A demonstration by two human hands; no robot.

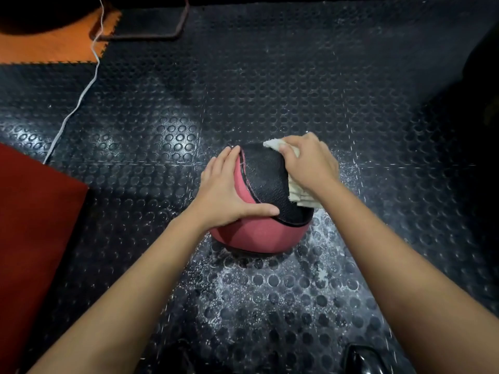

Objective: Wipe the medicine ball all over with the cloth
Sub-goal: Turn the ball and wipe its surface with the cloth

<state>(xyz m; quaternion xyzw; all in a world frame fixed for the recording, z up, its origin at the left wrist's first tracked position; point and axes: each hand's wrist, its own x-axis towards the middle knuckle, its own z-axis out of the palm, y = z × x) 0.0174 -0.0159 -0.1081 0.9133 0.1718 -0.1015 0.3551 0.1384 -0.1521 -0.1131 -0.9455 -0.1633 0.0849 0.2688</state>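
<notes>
Red mat (pixel 35 225) is lying at the far left edge, dark and flat on the floor. Orange mat (pixel 51 47) is showing in the upper left corner, its toothed edge meeting the floor (pixel 270 85), which is black rubber with raised round studs. White cord (pixel 81 98) is running from the top edge down across the orange mat and studs to the red mat's corner. Dark pad (pixel 151 20) with a reddish border is sitting at the top, just right of the orange mat.

Left hand (pixel 229 193) is lying spread and flat on the ball's left side, fingers (pixel 229 160) extended over the pink panel, thumb reaching across to the black panel; it is bracing, not gripping round anything.

Ball (pixel 262 206) is resting on the floor at centre, between the two hands, pink below and left, textured black on top. White dust is speckling the studs in front of it and to its right.

Right hand (pixel 307 163) is pressing down on the ball's upper right side, fingers curled closed over the cloth (pixel 299 197). Cloth is pale, folded in layers, trapped between palm and ball, with one corner sticking out past the fingertips and the folds hanging below the wrist.

Shoe (pixel 364 357), black and glossy, is showing at the bottom edge on the right.
</notes>
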